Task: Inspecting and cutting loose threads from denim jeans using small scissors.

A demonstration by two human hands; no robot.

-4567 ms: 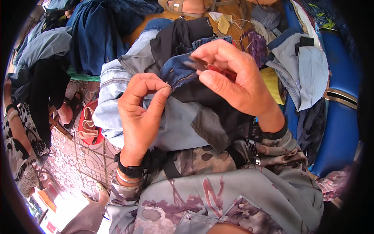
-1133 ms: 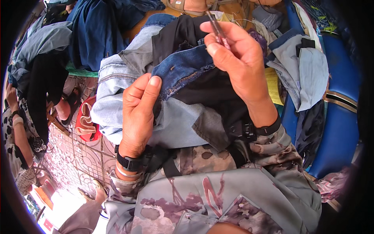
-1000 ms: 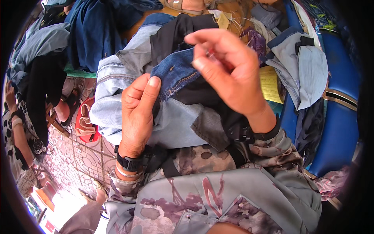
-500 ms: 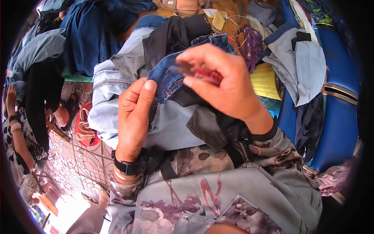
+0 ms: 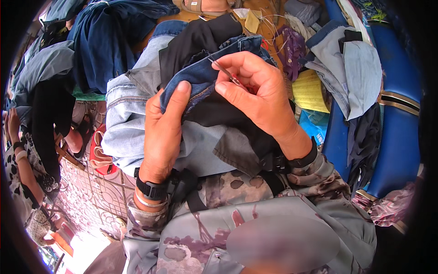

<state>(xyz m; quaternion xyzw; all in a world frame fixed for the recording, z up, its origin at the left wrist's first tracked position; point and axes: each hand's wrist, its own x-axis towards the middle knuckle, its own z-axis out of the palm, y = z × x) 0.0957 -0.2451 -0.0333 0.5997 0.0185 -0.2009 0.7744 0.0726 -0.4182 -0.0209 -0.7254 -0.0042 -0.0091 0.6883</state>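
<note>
Between the thumb and fingers of my left hand (image 5: 162, 125) is the waistband edge of dark blue jeans (image 5: 194, 77), pinched and raised. My right hand (image 5: 264, 96) is closed around small thread snips (image 5: 222, 69) with red on the handle and thin metal blades. The blade tips point up and left, close over the denim band; whether they touch it I cannot tell. Part of the snips is hidden by my fingers. Beneath my hands lie light blue jeans (image 5: 125, 112) and black cloth (image 5: 196, 39), heaped over my lap.
Dark denim (image 5: 105, 41) is piled at the upper left, near another person's arm (image 5: 25, 169). A red bag (image 5: 101, 150) rests on the tiled floor. To the right are a yellow ribbed piece (image 5: 310, 91), folded pale jeans (image 5: 360, 68) and a blue padded seat (image 5: 397, 137).
The snips, blurred by motion before, are now steadier, with their tips slightly higher. My left hand has shifted a little up, and the denim edge now folds further over to the left.
</note>
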